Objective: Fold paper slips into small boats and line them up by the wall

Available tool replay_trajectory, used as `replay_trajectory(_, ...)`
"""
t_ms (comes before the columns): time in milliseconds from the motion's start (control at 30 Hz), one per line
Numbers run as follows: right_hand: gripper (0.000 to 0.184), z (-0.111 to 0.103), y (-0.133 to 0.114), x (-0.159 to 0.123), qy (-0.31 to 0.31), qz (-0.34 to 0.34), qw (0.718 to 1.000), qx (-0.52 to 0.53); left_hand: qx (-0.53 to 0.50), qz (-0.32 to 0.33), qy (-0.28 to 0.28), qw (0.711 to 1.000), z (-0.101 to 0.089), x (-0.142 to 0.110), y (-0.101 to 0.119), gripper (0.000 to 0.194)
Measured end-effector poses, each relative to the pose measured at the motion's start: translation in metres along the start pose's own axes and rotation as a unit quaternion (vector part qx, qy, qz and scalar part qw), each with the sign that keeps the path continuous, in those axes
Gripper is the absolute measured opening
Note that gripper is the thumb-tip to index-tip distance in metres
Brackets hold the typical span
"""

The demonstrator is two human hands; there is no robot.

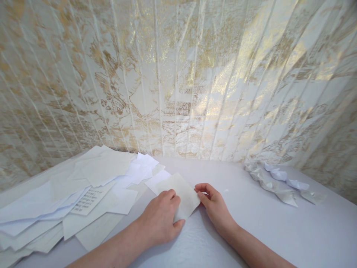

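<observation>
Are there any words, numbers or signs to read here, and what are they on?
Nothing is clear enough to quote.
Printed sheet in the paper pile on the left: rows of dark print, too small and blurred to read.
Pale sheet being held: no writing visible.
Patterned backdrop: no readable words.

No writing can be read. To the left of the left hand (164,215), among loose papers (104,165), one sheet (89,199) bears several rows of dark print, too blurred to make out.
</observation>
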State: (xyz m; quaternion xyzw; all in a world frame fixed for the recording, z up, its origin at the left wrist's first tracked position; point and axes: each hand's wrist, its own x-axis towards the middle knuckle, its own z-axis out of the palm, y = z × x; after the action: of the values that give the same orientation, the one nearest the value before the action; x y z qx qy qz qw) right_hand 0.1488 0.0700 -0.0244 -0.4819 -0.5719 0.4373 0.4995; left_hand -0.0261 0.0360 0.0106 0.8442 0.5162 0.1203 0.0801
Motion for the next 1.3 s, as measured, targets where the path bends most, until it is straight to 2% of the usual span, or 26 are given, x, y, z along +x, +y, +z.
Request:
replay_trajectory(133, 0.014, 0.002, -0.003, 0.0, -0.002, 0.012, 1.0, 0.028, 0.018, -0.012, 0.009, 1.0, 0.003, -0.001, 0.006, 0.031)
replay_trajectory(267, 0.019, 0.007, -0.005, -0.002, -0.02, 0.014, 0.998, 0.053, 0.047, -0.039, 0.025, 0.998, 0.006, 0.001, 0.009, 0.029)
replay_trajectory(500, 0.028, 0.007, -0.003, -0.004, -0.015, -0.008, 0.998, 0.058, 0.055, -0.07, 0.037, 0.995, 0.003, 0.005, 0.003, 0.034)
replay_trajectory(633, 0.032, 0.012, 0.002, -0.005, -0.036, -0.019, 0.998, 0.049, 0.024, -0.052, 0.061, 0.996, 0.003, 0.003, 0.007, 0.049)
replay_trajectory(733, 0.035, 0.015, 0.005, -0.005, -0.048, -0.034, 0.998, 0.031, 0.002, -0.025, 0.083, 0.996, 0.005, 0.002, 0.007, 0.04)
replay_trajectory(967, 0.032, 0.008, -0.004, -0.006, -0.035, -0.091, 0.994, -0.057, 0.049, -0.041, 0.077, 0.995, 0.005, 0.008, -0.014, 0.011)
replay_trajectory(1067, 0.024, 0.006, -0.013, -0.011, -0.056, -0.107, 0.988, -0.097, 0.075, -0.056, 0.094, 0.991, 0.001, 0.013, -0.027, 0.015)
replay_trajectory(1167, 0.025, 0.005, -0.019, -0.018, -0.09, -0.106, 0.982, -0.125, 0.088, -0.074, 0.109, 0.987, -0.002, 0.016, -0.041, 0.017)
replay_trajectory(1233, 0.028, 0.003, -0.019, -0.023, -0.101, -0.089, 0.981, -0.137, 0.082, -0.078, 0.116, 0.987, -0.003, 0.016, -0.046, 0.015)
replay_trajectory(1300, 0.029, -0.001, -0.019, -0.029, -0.109, -0.039, 0.983, -0.139, 0.07, -0.069, 0.131, 0.986, -0.004, 0.012, -0.047, 0.023)
